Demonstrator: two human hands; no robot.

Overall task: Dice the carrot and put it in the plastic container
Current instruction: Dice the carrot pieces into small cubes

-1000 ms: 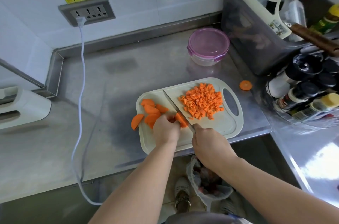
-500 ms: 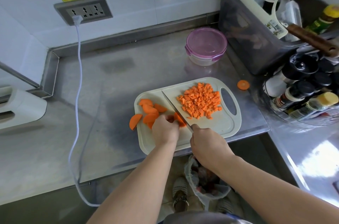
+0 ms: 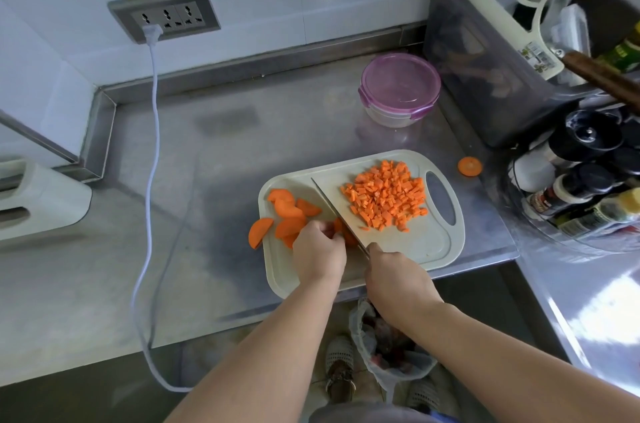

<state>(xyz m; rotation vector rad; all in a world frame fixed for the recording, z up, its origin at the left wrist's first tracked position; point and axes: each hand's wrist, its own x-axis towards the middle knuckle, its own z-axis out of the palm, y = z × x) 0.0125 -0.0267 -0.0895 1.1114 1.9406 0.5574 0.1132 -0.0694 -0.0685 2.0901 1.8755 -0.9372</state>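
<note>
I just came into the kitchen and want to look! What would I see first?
The bright orange pile of diced carrot on the right half of the cutting board stands out. Left of it, the right hand grips a knife while the left hand holds a carrot piece against the blade. Behind the board sits a closed plastic container with a purple lid.

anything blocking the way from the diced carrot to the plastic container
Yes: the purple lid sits on the plastic container, so the diced carrot on the cutting board cannot go in until the lid comes off. Nothing else shows on the counter between the board and the container.
</note>
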